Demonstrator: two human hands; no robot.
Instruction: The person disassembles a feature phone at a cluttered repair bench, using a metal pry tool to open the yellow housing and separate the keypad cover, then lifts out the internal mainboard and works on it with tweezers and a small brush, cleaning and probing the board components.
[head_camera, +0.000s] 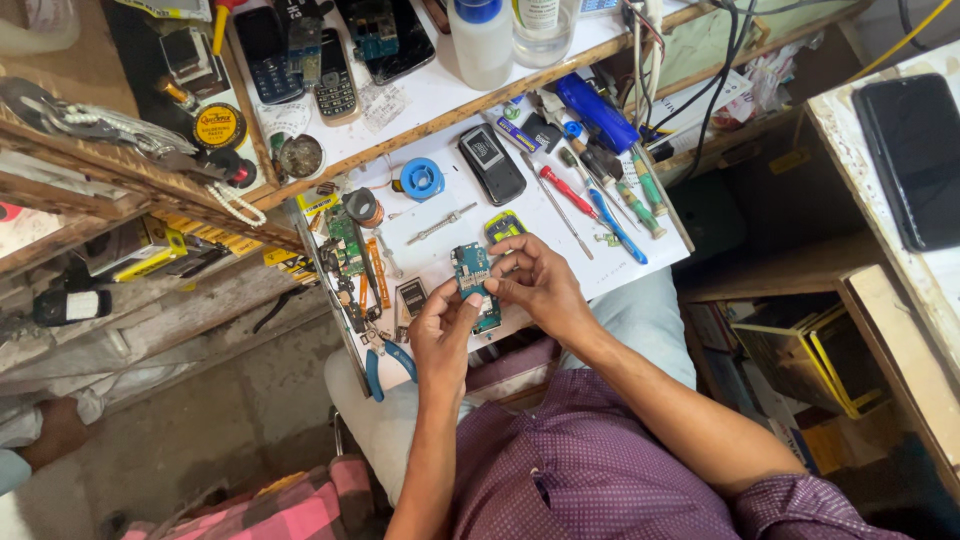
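Glossy black plastic phone (491, 164), matt white worktop (640, 268) edged in worn wood, shiny metal tweezers (440, 224).

A white table (640, 262) with wooden edges stands in daylight; a wooden shelf (60, 215) is left, and a grey concrete floor (220, 420) lies below.

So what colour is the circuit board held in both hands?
Blue-teal circuit board, best in the head view.

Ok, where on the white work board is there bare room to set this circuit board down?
Bare patches on the white board: between the metal tweezers and the circuit board, and between the blue solder reel and the black phone. Crowded: screwdrivers on one edge, loose parts on the other.
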